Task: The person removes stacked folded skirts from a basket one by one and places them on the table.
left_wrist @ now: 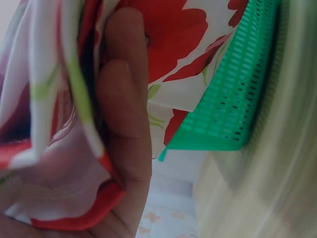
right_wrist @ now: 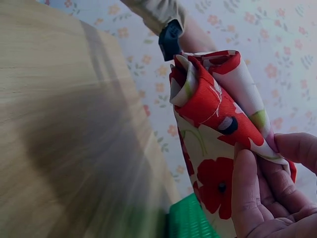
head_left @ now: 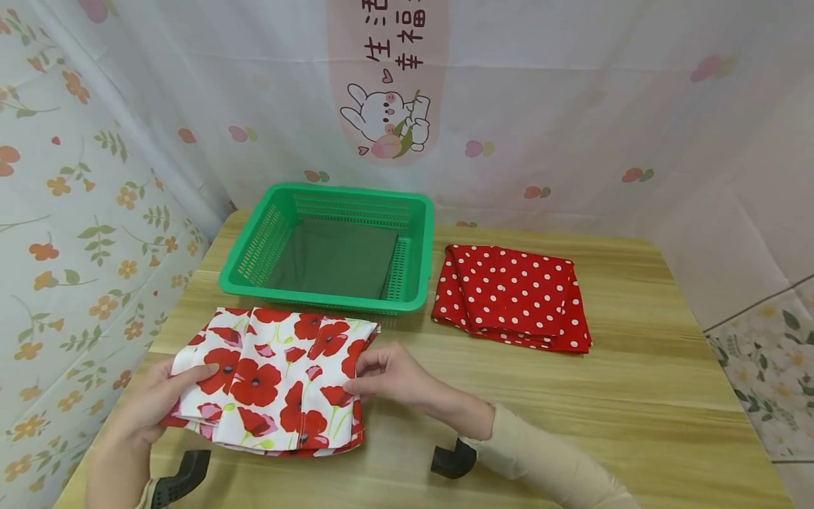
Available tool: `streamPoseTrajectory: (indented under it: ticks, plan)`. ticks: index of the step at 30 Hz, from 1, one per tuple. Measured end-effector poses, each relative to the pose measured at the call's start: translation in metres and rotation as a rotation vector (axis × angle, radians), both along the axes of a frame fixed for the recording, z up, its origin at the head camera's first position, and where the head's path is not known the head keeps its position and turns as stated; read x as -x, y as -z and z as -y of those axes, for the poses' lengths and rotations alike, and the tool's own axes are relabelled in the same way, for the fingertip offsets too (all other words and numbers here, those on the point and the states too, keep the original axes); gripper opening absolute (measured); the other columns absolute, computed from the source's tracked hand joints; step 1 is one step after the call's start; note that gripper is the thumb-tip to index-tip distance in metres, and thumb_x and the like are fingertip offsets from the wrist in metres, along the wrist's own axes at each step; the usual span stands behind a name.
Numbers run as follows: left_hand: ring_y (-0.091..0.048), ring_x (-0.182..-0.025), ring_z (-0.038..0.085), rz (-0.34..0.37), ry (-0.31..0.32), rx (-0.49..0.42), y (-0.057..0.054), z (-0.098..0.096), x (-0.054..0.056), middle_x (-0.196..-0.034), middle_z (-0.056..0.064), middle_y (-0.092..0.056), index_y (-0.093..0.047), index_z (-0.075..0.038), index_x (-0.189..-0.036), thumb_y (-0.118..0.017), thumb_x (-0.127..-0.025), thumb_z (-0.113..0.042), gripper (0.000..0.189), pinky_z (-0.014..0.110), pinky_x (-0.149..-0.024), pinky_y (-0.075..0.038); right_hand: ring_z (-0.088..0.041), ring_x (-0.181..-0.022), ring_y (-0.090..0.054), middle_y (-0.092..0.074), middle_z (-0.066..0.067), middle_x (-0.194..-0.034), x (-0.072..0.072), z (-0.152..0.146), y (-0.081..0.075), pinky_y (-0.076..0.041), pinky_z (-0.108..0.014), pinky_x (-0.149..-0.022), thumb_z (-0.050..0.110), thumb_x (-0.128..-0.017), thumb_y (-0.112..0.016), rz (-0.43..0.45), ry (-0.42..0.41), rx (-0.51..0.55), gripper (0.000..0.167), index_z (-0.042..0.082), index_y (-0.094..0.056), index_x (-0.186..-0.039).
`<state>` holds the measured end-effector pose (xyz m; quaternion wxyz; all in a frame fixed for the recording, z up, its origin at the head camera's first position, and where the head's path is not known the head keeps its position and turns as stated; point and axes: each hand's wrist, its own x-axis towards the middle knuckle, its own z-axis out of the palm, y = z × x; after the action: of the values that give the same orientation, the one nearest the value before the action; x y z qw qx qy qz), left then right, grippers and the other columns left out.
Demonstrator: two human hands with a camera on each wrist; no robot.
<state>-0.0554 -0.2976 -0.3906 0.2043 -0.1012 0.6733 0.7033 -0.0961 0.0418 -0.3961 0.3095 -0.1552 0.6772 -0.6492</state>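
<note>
Both hands hold up a folded white cloth with red poppies (head_left: 270, 382) above the near left of the table. My left hand (head_left: 149, 399) grips its left edge, thumb on top and fingers underneath; the left wrist view shows those fingers (left_wrist: 124, 99) against the cloth's underside. At the opposite edge my right hand (head_left: 397, 378) pinches the cloth between thumb and fingers. Layers of the folded cloth (right_wrist: 223, 109) show edge-on in the right wrist view. Just beyond the cloth stands a green plastic basket (head_left: 324, 302) with a dark green folded cloth (head_left: 340, 258) lying inside.
To the right of the basket, a folded red cloth with white dots (head_left: 509, 297) lies on the wooden table (head_left: 636, 396). A printed curtain (head_left: 540, 106) hangs behind the table, and a flowered one (head_left: 83, 212) hangs along the left side.
</note>
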Motion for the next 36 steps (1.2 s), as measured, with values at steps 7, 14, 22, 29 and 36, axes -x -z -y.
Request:
streamPoseTrajectory:
  ticks: [7, 14, 22, 29, 36]
  plan:
    - [-0.069, -0.070, 0.023, 0.112, -0.066, 0.074, 0.013, -0.004, -0.001, -0.080, 0.000, -0.070, -0.058, -0.021, -0.098, -0.052, -0.095, -0.018, 0.007, 0.037, -0.062, -0.056, -0.010, -0.060, -0.059, -0.069, -0.011, -0.076, -0.002, 0.004, 0.016, -0.052, -0.022, -0.060, 0.000, -0.081, -0.069, 0.034, 0.001, 0.006, 0.013, -0.011, -0.063, -0.080]
    - [-0.069, -0.069, 0.021, 0.117, -0.038, 0.112, 0.027, -0.003, 0.000, -0.079, -0.001, -0.070, -0.061, -0.021, -0.097, -0.053, -0.094, -0.018, 0.009, 0.035, -0.062, -0.056, -0.009, -0.060, -0.060, -0.070, -0.013, -0.078, -0.002, 0.005, 0.031, -0.054, -0.023, -0.061, 0.003, -0.082, -0.069, 0.031, -0.010, -0.051, 0.014, -0.010, -0.064, -0.082]
    - [-0.069, -0.069, 0.019, 0.149, -0.009, 0.176, 0.042, -0.003, 0.002, -0.079, -0.002, -0.069, -0.056, 0.001, -0.114, -0.052, -0.094, -0.018, 0.028, 0.033, -0.063, -0.056, -0.009, -0.054, -0.057, -0.069, -0.011, -0.073, -0.003, 0.009, 0.046, -0.054, -0.024, -0.057, 0.001, -0.081, -0.070, 0.051, 0.009, -0.090, 0.012, -0.009, -0.064, -0.079]
    - [-0.068, -0.068, 0.018, 0.178, -0.021, 0.231, 0.054, -0.001, 0.004, -0.079, -0.002, -0.068, -0.049, 0.010, -0.120, -0.054, -0.093, -0.020, 0.040, 0.032, -0.063, -0.056, -0.010, -0.052, -0.057, -0.068, -0.010, -0.072, -0.002, 0.010, 0.056, -0.055, -0.027, -0.058, 0.002, -0.082, -0.070, 0.088, 0.018, -0.110, 0.012, -0.008, -0.064, -0.079]
    - [-0.066, -0.069, 0.015, 0.194, -0.003, 0.387, 0.061, 0.001, 0.007, -0.082, -0.001, -0.067, -0.036, 0.019, -0.126, -0.054, -0.093, -0.023, 0.056, 0.029, -0.064, -0.054, -0.013, -0.054, -0.062, -0.066, -0.013, -0.065, -0.001, 0.010, 0.066, -0.055, -0.030, -0.053, 0.003, -0.081, -0.070, 0.109, 0.013, -0.179, 0.013, -0.008, -0.065, -0.075]
